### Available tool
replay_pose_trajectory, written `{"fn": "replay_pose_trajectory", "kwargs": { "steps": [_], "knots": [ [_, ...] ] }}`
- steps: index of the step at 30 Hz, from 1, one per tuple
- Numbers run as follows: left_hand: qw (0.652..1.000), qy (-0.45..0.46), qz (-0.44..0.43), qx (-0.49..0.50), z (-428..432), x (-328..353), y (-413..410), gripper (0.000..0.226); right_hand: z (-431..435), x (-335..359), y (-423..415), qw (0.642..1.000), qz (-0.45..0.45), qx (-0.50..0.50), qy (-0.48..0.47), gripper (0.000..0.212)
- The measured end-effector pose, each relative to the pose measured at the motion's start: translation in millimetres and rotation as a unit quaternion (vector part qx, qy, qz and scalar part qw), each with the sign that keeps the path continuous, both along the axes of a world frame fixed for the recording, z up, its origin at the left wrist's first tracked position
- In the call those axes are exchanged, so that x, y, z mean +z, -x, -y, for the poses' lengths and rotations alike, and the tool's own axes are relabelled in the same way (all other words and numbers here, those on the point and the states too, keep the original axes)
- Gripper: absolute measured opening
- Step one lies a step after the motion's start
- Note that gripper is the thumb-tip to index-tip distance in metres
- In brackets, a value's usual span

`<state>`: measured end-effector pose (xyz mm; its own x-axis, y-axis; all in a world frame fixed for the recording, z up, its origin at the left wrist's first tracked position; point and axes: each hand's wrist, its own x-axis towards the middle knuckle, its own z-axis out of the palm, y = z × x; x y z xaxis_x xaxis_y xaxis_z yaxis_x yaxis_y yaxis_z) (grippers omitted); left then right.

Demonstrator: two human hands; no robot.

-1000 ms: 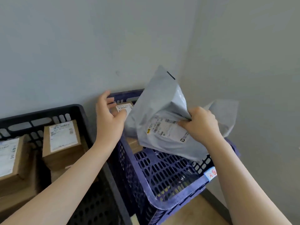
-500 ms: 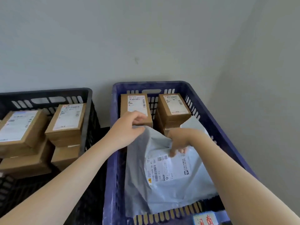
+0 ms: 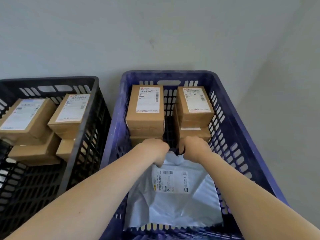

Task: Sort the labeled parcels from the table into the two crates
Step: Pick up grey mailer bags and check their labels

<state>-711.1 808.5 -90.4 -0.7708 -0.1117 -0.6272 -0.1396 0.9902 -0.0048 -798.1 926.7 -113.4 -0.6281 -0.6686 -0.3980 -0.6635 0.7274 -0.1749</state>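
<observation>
A grey plastic mailer bag [image 3: 173, 205] is held in a blue slotted plastic crate [image 3: 242, 135].
Its far edge is gripped by the curled left hand [image 3: 155, 151] and right hand [image 3: 195, 148].

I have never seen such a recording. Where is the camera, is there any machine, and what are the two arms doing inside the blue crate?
There is no machine here: the left hand and the right hand belong to a person working bare-handed. The one camera sits on that person's head and looks forward and down, so the forearms enter from the bottom edge of the picture. Two crates stand against a wall: a black crate on the left and a blue crate on the right. Both hold stacked cardboard boxes with labels. In the near part of the blue crate lies a grey mailing bag, its white label facing up. Both hands grip the bag's far edge, fingers curled on it, just in front of the boxes. No table is in view.
</observation>
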Motion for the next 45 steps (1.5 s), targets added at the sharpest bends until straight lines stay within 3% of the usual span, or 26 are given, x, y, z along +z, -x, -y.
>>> {"fn": "replay_pose_trajectory", "kwargs": {
  "steps": [2, 5, 8, 11, 13, 16, 19, 24, 30, 34, 45],
  "knots": [
    [0.998, -0.009, 0.065, 0.011, -8, -15, 6, 0.04, -4, -3, -3, 0.99, 0.111, 0.026, -0.085, 0.021],
    [0.982, -0.02, 0.186, 0.033, -22, -44, 2, 0.058, -10, -5, -20, 0.922, 0.282, 0.073, -0.256, 0.033],
    [0.968, 0.019, 0.251, 0.015, -28, -71, -12, 0.076, -15, -13, -26, 0.871, 0.314, 0.122, -0.357, 0.051],
    [0.955, 0.037, 0.295, 0.011, -26, -87, -15, 0.085, -15, -21, -21, 0.874, 0.287, 0.133, -0.369, 0.054],
    [0.964, 0.024, 0.263, 0.012, -20, -86, -14, 0.078, -16, -30, -19, 0.884, 0.265, 0.123, -0.366, 0.051],
    [0.999, 0.005, 0.026, 0.026, -4, -80, -13, 0.048, -18, -43, -13, 0.936, 0.174, 0.095, -0.29, 0.041],
    [0.99, 0.009, -0.099, 0.097, 3, -80, -12, 0.054, -22, -49, -4, 0.977, 0.117, 0.026, -0.176, 0.034],
    [0.974, 0.019, -0.06, 0.217, 6, -93, -16, 0.048, -25, -50, -5, 0.977, 0.144, -0.004, -0.159, 0.058],
    [0.967, 0.049, -0.017, 0.25, 11, -107, -16, 0.045, -25, -52, -7, 0.971, 0.154, 0.004, -0.182, 0.08],
    [0.968, 0.065, 0.024, 0.243, 11, -114, -19, 0.041, -27, -52, -7, 0.97, 0.149, 0.013, -0.191, 0.084],
    [0.976, 0.096, 0.004, 0.194, 4, -119, -19, 0.028, -29, -59, -5, 0.971, 0.146, 0.01, -0.191, 0.085]
  ]
}}
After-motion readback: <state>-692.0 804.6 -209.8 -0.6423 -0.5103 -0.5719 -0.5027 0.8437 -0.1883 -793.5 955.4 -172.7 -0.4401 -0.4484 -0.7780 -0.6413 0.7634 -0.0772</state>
